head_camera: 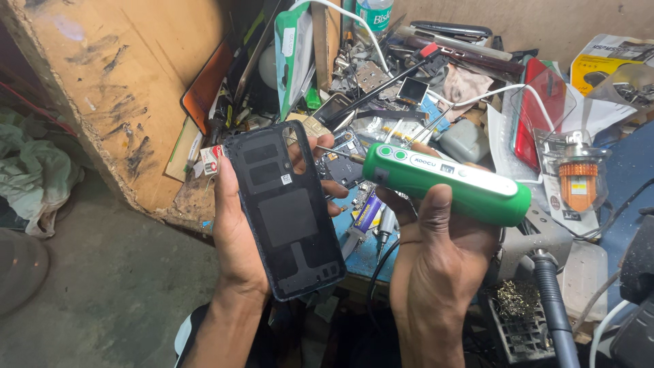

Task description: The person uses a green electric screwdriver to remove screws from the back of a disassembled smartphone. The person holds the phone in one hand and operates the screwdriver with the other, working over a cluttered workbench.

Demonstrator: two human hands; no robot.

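Note:
My left hand (235,232) holds a dark phone back cover (285,208) upright, inner side facing me, with a camera cut-out near its top. My right hand (436,252) grips a green and white electric screwdriver (446,182), thumb on its body. The screwdriver's thin metal bit (335,152) points left and reaches the cover's upper right edge, close to my left fingertips. Behind the cover a phone circuit board (347,163) lies on the bench.
A cluttered repair bench (371,252) holds several tools, phone parts, a red phone case (535,112), white cables (490,94) and a soldering stand (545,272) at the lower right. A wooden panel (116,82) leans at the left above a concrete floor (116,300).

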